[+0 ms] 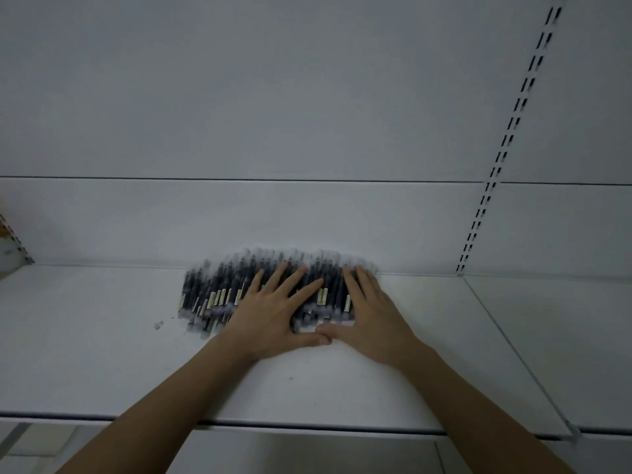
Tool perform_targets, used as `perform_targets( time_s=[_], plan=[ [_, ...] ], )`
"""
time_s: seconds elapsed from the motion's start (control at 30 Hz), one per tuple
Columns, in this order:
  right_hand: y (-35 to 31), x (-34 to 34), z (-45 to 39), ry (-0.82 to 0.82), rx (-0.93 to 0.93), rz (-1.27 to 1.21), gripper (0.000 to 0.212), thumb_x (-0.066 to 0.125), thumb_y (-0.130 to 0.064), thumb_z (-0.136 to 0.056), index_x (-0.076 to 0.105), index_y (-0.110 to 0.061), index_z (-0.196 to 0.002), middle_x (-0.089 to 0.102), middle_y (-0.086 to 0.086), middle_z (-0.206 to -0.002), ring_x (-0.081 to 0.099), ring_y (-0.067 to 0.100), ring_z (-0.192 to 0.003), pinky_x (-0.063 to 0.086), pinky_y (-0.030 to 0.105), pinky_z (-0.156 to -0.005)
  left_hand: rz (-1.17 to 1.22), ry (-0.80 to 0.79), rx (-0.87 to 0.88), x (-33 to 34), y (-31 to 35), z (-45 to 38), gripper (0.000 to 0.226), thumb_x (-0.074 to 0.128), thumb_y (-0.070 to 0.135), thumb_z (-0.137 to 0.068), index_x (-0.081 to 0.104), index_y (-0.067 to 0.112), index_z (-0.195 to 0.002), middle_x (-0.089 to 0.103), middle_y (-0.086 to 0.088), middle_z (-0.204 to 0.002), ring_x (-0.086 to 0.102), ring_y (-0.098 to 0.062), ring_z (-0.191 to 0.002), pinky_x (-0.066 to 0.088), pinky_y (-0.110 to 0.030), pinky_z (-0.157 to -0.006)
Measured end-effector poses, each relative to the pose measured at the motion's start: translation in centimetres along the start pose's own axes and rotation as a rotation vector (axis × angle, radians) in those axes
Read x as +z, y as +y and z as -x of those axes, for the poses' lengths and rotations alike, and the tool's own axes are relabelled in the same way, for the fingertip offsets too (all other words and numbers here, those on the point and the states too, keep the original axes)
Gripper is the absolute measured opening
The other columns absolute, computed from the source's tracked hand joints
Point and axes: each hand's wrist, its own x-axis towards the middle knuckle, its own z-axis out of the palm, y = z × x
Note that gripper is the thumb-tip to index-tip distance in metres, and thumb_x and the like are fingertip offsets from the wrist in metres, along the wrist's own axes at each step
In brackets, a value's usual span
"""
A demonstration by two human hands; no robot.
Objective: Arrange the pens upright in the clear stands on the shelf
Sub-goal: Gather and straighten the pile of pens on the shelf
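pens everywhere basically, a big batch of dark ones with clear caps lying flat and packed side by side on the white shelf, pushed back against the rear wall panel. picture's a bit blurry so i can't count them or read the little pale labels on the barrels. none of them are standing up, all lying down with their ends pointing toward the panel.

only the head view to go on. left hand lies flat on top of the pens around the middle of the pile, fingers straight and spread, thumb stretched along the near edge of the pile. right hand is flat on the right end of the pens, fingers straight and together pointing at the panel, thumb reaching left so the two thumbs touch just in front of the pens. so neither grip is closed round anything, both wide and pressing down on the pile.

small scrap of something sits on the shelf just left of the pens. slotted metal upright runs up the panel well to the right of the pens.
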Motion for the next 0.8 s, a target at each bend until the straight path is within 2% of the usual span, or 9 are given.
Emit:
perform_targets(
  time_s=[0.07, 0.17, 0.23, 0.37, 0.43, 0.53, 0.67, 0.8],
  plan=[
    [-0.1, -0.7, 0.4, -0.012, -0.003, 0.009, 0.123, 0.026, -0.096, -0.060, -0.011, -0.032, -0.157, -0.018, -0.008, -0.165, -0.016, 0.013, -0.152, 0.005, 0.047, -0.125, -0.013, -0.016, -0.010, -0.2, 0.1, 0.1, 0.098, 0.026, 0.096, -0.073, -0.009, 0.051, -0.152, -0.007, 0.010, -0.165, -0.010, -0.023, -0.153, -0.002, -0.054, -0.123],
    [-0.1, -2.4, 0.6, -0.021, 0.007, -0.029, 0.106, 0.026, -0.088, -0.072, -0.004, -0.033, -0.158, -0.014, -0.012, -0.165, -0.013, 0.011, -0.152, 0.004, 0.043, -0.125, 0.001, -0.019, -0.038, -0.8, 0.8, 0.4, 0.099, 0.025, 0.098, -0.072, -0.009, 0.050, -0.152, -0.008, 0.012, -0.165, -0.011, -0.022, -0.153, -0.004, -0.053, -0.123],
    [0.4, -3.6, 0.8, 0.002, -0.001, -0.061, 0.096, 0.022, -0.084, -0.077, 0.002, -0.036, -0.158, -0.006, -0.012, -0.166, -0.007, 0.010, -0.153, 0.006, 0.040, -0.125, -0.009, -0.019, -0.063, -1.3, 1.7, 0.6, 0.101, 0.015, 0.100, -0.068, -0.010, 0.049, -0.152, -0.010, 0.012, -0.164, -0.012, -0.021, -0.152, -0.003, -0.053, -0.122],
    [1.3, -5.3, 0.7, 0.032, -0.022, -0.072, 0.076, 0.031, -0.073, -0.092, 0.014, -0.039, -0.157, 0.010, -0.013, -0.166, 0.006, 0.010, -0.152, 0.012, 0.037, -0.124, 0.026, 0.042, -0.106, -2.5, 3.9, -0.1, 0.110, -0.001, 0.101, -0.062, 0.007, 0.044, -0.156, 0.009, 0.009, -0.166, 0.006, -0.022, -0.153, 0.006, -0.053, -0.122],
    [1.5, -6.0, 0.7, 0.052, -0.042, -0.058, 0.069, 0.036, -0.066, -0.097, 0.022, -0.034, -0.156, 0.017, -0.011, -0.164, 0.012, 0.011, -0.150, 0.014, 0.033, -0.122, 0.045, 0.052, -0.146, -3.2, 4.8, -0.5, 0.107, 0.004, 0.099, -0.066, 0.013, 0.041, -0.156, 0.017, 0.010, -0.164, 0.012, -0.020, -0.152, 0.011, -0.052, -0.122],
    [1.7, -7.0, 0.7, 0.088, -0.059, -0.027, 0.060, 0.040, -0.057, -0.100, 0.033, -0.029, -0.153, 0.030, -0.009, -0.159, 0.023, 0.014, -0.145, 0.021, 0.030, -0.117, 0.085, 0.043, -0.243, -4.2, 6.3, -1.1, 0.093, 0.022, 0.091, -0.078, 0.019, 0.039, -0.155, 0.026, 0.011, -0.160, 0.019, -0.016, -0.148, 0.019, -0.046, -0.119],
    [2.3, -7.7, 0.5, 0.096, -0.030, -0.022, 0.053, 0.043, -0.053, -0.101, 0.046, -0.025, -0.145, 0.046, -0.007, -0.148, 0.038, 0.018, -0.135, 0.034, 0.035, -0.110, 0.186, 0.038, -0.388, -5.2, 8.5, -2.5, 0.076, 0.040, 0.071, -0.091, 0.031, 0.026, -0.152, 0.038, 0.002, -0.152, 0.030, -0.023, -0.141, 0.032, -0.043, -0.112],
    [3.9, -7.5, 0.5, 0.134, 0.096, 0.006, 0.044, 0.040, -0.043, -0.103, 0.051, -0.021, -0.139, 0.052, 0.001, -0.141, 0.044, 0.023, -0.128, 0.041, 0.037, -0.102, 0.228, 0.035, -0.438, -4.8, 11.3, -4.0, 0.071, 0.048, 0.063, -0.093, 0.039, 0.016, -0.146, 0.042, -0.005, -0.148, 0.032, -0.027, -0.138, 0.035, -0.039, -0.110]
  ],
)
